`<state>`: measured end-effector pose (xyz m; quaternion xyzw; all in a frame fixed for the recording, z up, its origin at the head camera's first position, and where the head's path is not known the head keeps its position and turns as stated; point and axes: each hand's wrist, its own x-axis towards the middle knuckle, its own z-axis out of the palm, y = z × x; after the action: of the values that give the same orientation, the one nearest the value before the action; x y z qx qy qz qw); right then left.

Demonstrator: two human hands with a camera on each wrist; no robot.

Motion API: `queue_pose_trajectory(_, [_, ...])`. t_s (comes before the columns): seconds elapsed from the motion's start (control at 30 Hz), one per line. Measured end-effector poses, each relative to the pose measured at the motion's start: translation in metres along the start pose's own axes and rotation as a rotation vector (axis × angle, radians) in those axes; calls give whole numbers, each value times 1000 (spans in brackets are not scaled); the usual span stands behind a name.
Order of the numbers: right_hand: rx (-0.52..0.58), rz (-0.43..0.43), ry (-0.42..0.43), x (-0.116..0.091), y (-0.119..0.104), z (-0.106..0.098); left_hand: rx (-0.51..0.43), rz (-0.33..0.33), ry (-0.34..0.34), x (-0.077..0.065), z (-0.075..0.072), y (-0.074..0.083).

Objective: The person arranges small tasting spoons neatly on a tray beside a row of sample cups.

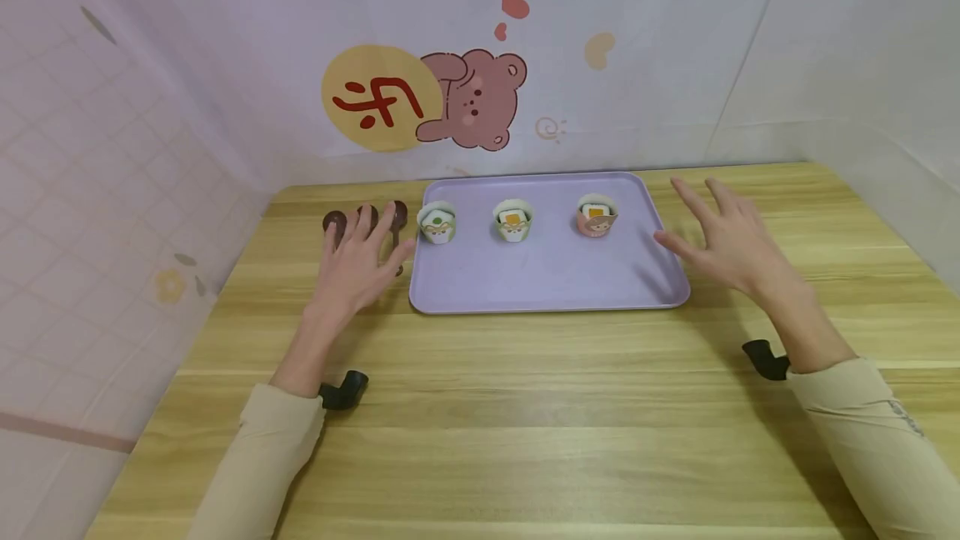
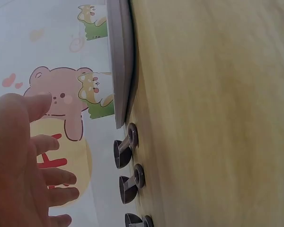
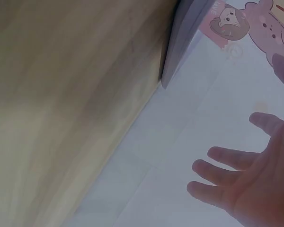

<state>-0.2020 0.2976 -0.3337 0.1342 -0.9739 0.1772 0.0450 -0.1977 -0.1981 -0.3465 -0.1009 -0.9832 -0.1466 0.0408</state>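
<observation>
My left hand (image 1: 354, 269), fingers spread and holding nothing, is over three dark brown spoons (image 1: 400, 213) and partly hides them in the head view. The left wrist view shows the spoons (image 2: 128, 190) with ringed handle ends toward me. To their right lies a lilac tray (image 1: 540, 277). Three paper cups stand in a row on it: a green dog-print cup (image 1: 438, 233) at the left rim, another green dog-print cup (image 1: 513, 232) in the middle, and a pink girl-print cup (image 1: 597, 226). White pieces with green or orange tops sit inside. My right hand (image 1: 738, 244) spreads its fingers beside the tray's right edge, gripping nothing.
The wood-grain table (image 1: 480, 423) stretches from me to a white wall sheet (image 1: 660, 98) printed with a pink bear. A tiled-pattern sheet (image 1: 90, 215) borders the left side. Black wrist mounts (image 1: 345, 391) stick out from both sleeves.
</observation>
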Motion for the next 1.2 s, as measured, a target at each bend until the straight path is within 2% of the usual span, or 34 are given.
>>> queue_pose_trajectory(0.37, [21,4,-4,3,6,0,-55,-3,57,3,2,0])
queue_pose_trajectory(0.6, [60,20,-28,4,10,1,-122,-29,101,7,3,0])
queue_pose_trajectory(0.97, [96,49,-89,7,15,2,-201,-60,65,9,2,1])
queue_pose_trajectory(1.2, [126,56,-124,9,20,4,-274,-109,55,10,2,0])
